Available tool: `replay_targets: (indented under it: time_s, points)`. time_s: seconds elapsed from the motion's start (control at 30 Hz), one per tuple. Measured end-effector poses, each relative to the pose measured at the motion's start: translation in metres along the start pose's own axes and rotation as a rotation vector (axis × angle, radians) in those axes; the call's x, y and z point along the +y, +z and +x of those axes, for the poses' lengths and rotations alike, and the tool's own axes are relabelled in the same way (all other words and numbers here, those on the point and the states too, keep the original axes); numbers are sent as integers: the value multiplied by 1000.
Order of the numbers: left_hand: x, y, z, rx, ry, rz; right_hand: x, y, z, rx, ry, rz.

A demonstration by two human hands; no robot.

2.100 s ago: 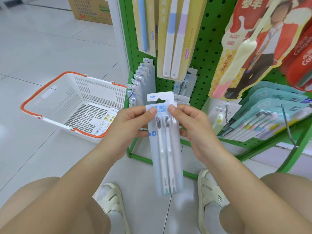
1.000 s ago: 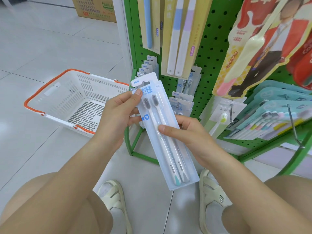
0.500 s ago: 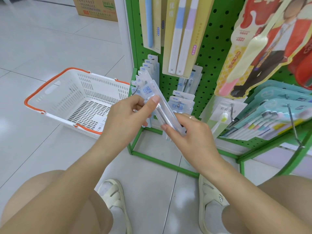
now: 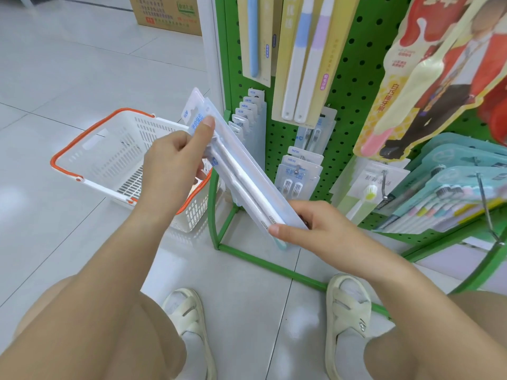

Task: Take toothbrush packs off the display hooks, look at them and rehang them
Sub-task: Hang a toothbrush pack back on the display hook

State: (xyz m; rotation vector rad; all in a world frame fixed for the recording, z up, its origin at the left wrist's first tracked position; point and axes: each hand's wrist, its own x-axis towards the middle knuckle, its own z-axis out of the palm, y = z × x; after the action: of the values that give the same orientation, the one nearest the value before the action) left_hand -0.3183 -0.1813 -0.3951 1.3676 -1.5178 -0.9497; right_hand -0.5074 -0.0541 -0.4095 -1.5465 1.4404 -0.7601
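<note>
A clear twin toothbrush pack (image 4: pixel 241 171) with a white "NEW" hang tab slants from upper left to lower right, turned nearly edge-on to me. My left hand (image 4: pixel 175 165) grips its upper end, thumb on the printed card. My right hand (image 4: pixel 310 229) pinches its lower end near the brush handles' tips. Behind the pack, a row of matching packs (image 4: pixel 247 113) hangs on a hook of the green pegboard stand (image 4: pixel 354 86). More such packs (image 4: pixel 299 171) hang lower, to the right.
A white shopping basket (image 4: pixel 109 157) with orange rim stands on the tiled floor at left. Yellow toothbrush cards (image 4: pixel 301 56), a large red promotional card (image 4: pixel 439 72) and teal multipacks (image 4: pixel 452 193) hang on the stand. A cardboard box (image 4: pixel 167 12) sits far back.
The pack has turned from facing me to nearly edge-on and tilted. My right hand slid down from the top to its lower end; my left hand kept the upper end.
</note>
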Motion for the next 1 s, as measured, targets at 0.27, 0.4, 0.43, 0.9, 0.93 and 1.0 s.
replay_targets:
  time_s: [0.27, 0.4, 0.43, 0.9, 0.93, 1.0]
  points:
    - [12, 14, -30, -432, -86, 133, -2, -1, -3, 155, -47, 33]
    - [9, 20, -33, -427, -66, 163, -1, 1, -3, 162, -68, 53]
    - [9, 21, -32, -422, -76, 157, -2, 1, -3, 163, -66, 54]
    - [19, 13, -37, -662, -105, -33, 5, 2, -1, 359, -159, -274]
    - [19, 14, -39, -683, -108, -72, 7, 4, 0, 426, -194, -402]
    - [18, 20, -45, -654, -137, -180, 12, 10, 1, 527, -273, -600]
